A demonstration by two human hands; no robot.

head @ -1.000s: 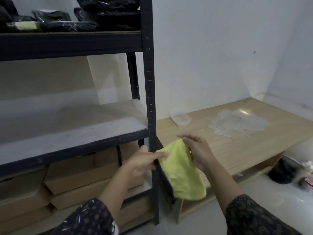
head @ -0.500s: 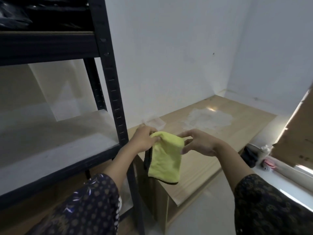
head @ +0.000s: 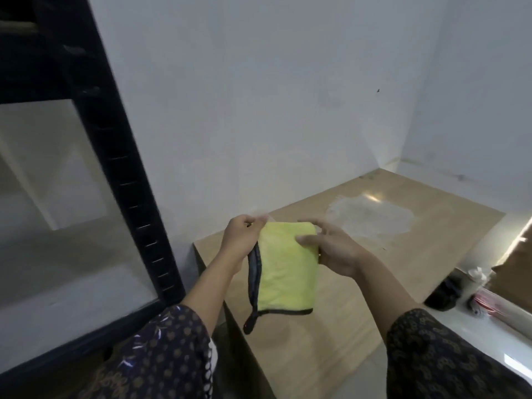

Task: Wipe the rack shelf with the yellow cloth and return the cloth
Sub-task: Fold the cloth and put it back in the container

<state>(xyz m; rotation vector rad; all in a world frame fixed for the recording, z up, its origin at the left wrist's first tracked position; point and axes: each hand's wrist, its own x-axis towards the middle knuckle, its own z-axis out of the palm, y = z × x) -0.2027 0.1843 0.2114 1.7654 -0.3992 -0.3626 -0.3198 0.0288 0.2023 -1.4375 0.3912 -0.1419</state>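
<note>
Your left hand (head: pixel 241 240) pinches the cloth (head: pixel 285 269) at its top corner; right hand (head: pixel 331 249) seems clamped on the other edge. It hangs above the bench (head: pixel 403 254), clear of the rack (head: pixel 123 180).

storeroom — black metal rack (head: pixel 121 174); bare walls (head: pixel 259 96); wooden platform (head: pixel 374 254)

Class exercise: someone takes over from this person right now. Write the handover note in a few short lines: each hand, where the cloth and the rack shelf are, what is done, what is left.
Left hand: pinching the yellow cloth at its upper left corner.
Right hand: fingers on the cloth's upper right edge.
The folded cloth hangs between the hands, above the wooden platform.
Rack shelf: to the left, away from the cloth.
Done: cannot tell whether the shelf has been wiped.
Left: check the shelf, then put the cloth back.
</note>
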